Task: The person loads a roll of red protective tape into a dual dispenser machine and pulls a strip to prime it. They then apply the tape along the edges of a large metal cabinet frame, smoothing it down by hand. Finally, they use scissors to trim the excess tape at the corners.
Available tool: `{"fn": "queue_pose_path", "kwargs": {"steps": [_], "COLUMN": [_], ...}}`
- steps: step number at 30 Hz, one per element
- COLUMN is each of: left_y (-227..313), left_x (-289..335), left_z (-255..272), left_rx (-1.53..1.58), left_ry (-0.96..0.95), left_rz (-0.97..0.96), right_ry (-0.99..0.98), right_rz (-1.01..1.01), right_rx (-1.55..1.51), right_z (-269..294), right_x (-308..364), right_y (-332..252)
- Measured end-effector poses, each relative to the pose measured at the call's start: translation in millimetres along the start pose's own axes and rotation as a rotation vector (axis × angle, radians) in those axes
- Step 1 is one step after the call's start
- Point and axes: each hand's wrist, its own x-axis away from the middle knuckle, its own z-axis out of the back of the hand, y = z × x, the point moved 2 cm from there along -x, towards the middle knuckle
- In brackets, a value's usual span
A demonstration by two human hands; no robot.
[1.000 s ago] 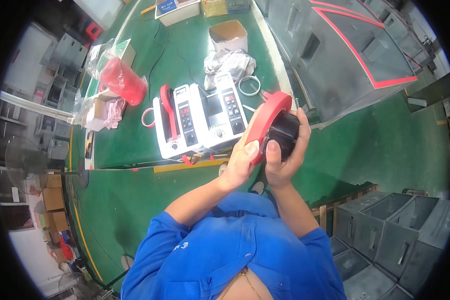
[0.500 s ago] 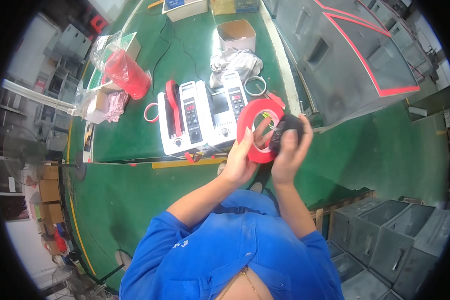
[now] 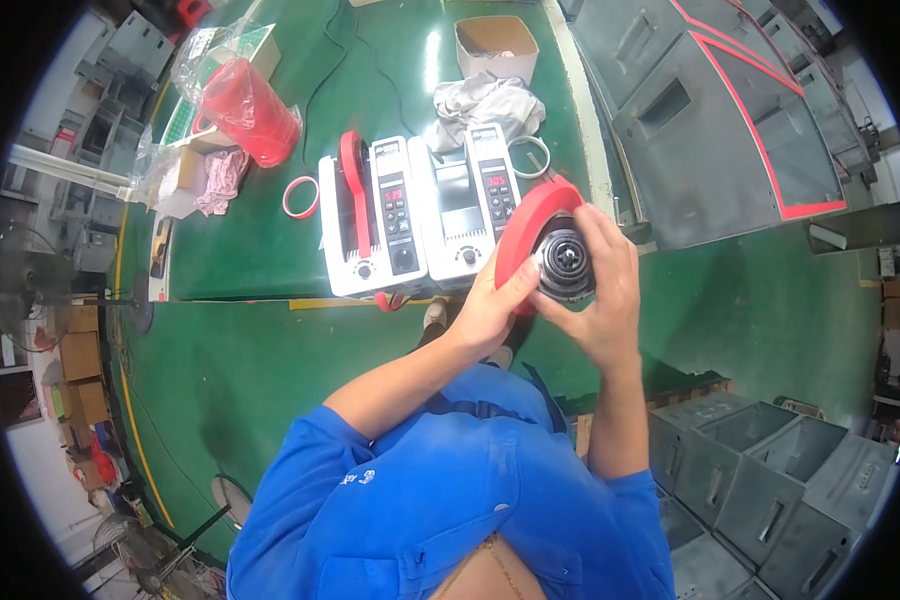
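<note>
Above the near edge of the green table, my left hand (image 3: 487, 308) is closed on a roll of red tape (image 3: 520, 232) from its lower left side. My right hand (image 3: 611, 285) grips a round black ringed hub (image 3: 568, 262) from the right. The hub sits at the opening of the roll; how deep it goes in cannot be seen. Just left of my hands stand two white tape dispensers. The left dispenser (image 3: 407, 215) carries a roll of red tape (image 3: 351, 165), while the right dispenser (image 3: 487, 200) shows no roll in its slot.
Bagged red rolls (image 3: 250, 110) lie at the table's left beside a small box with pink cloth (image 3: 222, 182). An empty tape core (image 3: 301, 197) lies near them. Behind the dispensers are a grey rag (image 3: 490, 105) and an open carton (image 3: 497, 50). Grey metal cabinets (image 3: 690, 110) stand to the right.
The roll has turned more edge-on. The black hub, seen from its side before, now shows its ringed face toward me. My right hand has shifted around it, fingers now over the top.
</note>
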Motion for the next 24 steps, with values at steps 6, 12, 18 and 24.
{"fn": "queue_pose_path", "kwargs": {"steps": [6,12,18,24], "left_y": [10.5,13.0,8.8,9.2], "left_x": [-2.2,4.1,13.0,22.3], "left_z": [7.3,7.8,0.8,-5.9], "left_rx": [0.317,0.212,-0.117,-0.223], "left_ry": [-0.100,-0.112,-0.151,-0.124], "left_rz": [0.054,0.053,-0.073,-0.212], "right_ry": [0.202,0.229,0.272,0.425], "right_rz": [-0.393,-0.249,-0.164,-0.170], "right_rx": [-0.819,-0.657,-0.420,-0.379], "right_z": [-15.1,-38.1,-33.6,-39.0], "right_x": [13.4,16.3,14.0,17.3], "right_y": [4.4,-6.8,-2.7,-19.3]}}
